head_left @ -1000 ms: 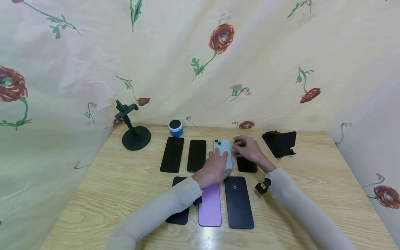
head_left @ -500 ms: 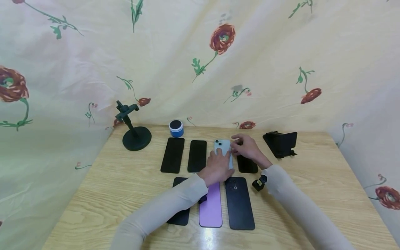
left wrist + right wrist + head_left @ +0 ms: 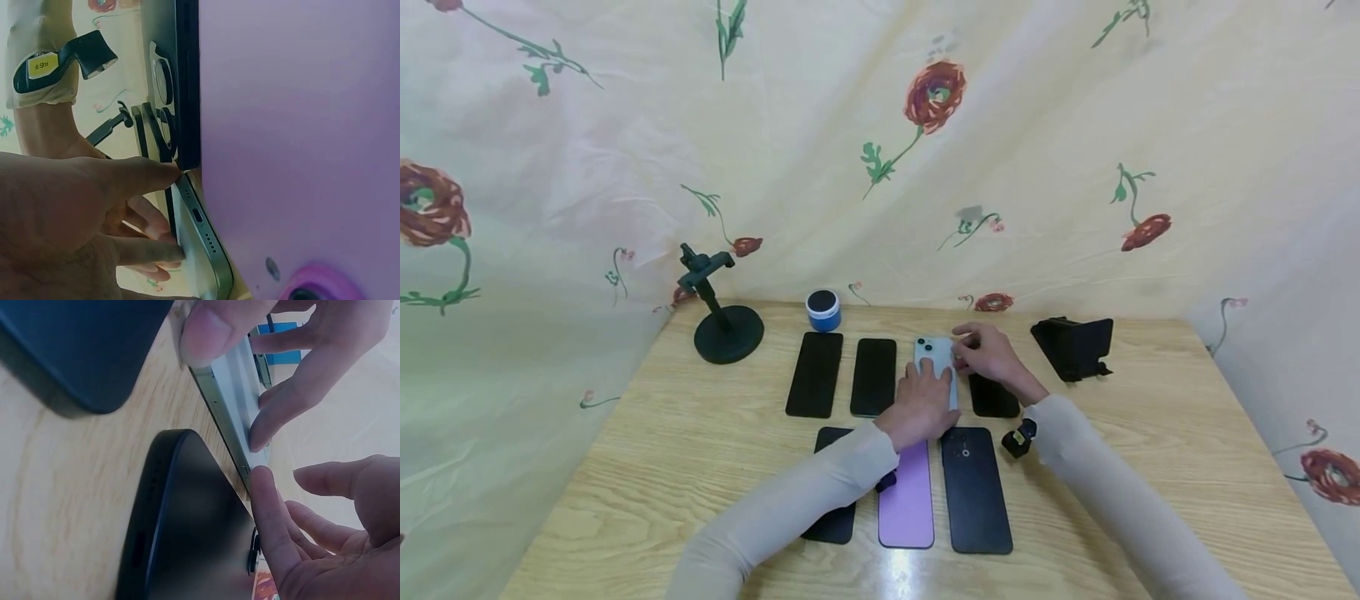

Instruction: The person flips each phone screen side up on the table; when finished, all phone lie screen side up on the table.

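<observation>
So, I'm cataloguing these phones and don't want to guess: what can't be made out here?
Light-blue phone: middle of its back, head view, covered by the left hand.
Back-row rightmost black phone: upper end, head view, behind the right hand.
Front-left dark phone: middle, head view, under the left sleeve.
Purple phone's camera: left wrist view, cut off by the bottom edge.
Navy phone: any lettering, head view, too small.

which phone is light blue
The phone touched by the left hand, third from left in the far row; the purple phone aside, others look dark.
</observation>
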{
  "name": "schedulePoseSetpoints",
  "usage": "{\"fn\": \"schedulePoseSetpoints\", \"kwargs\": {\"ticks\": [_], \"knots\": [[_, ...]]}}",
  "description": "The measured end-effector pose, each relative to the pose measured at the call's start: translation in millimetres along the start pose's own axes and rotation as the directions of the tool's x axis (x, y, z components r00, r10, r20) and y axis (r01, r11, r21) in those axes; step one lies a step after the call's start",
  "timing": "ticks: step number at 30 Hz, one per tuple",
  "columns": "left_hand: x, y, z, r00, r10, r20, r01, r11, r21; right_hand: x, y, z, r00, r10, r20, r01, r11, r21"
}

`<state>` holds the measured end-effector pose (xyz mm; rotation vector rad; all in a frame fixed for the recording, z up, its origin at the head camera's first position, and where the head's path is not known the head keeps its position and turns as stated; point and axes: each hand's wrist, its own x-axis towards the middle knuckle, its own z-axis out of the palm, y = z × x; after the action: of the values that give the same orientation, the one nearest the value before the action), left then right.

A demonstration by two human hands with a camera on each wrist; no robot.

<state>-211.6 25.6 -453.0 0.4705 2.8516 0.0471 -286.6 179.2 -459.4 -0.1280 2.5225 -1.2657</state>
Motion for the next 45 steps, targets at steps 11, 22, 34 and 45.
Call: {"fn": "schedulePoseSetpoints", "kwargs": {"ticks": [11,22,34,45], "knots": [[-0.6,-2.6,2.7,1.0,0.005,-0.001,-0.005,1.0,-0.009,4.2,1.4,4.7,1.0,0.011,-0.009,-0.011,0.999,-0.039],[1.0,-2.2,2.8,0.999,0.029,-0.04,-0.031,0.999,-0.031,8.4,0.6,5.4,1.0,0.01,-0.022,-0.012,0.997,-0.071],[-2.3,-2.1,0.4,0.997,0.056,-0.051,-0.056,0.998,0.0,9.3,-1.2,9.1,0.998,-0.053,-0.046,0.045,0.987,-0.152],[-3.4,0.5,1.9,0.998,0.032,-0.063,-0.034,0.999,-0.04,10.4,-0.6,10.1,0.994,-0.093,-0.058,0.08,0.978,-0.195]]}}
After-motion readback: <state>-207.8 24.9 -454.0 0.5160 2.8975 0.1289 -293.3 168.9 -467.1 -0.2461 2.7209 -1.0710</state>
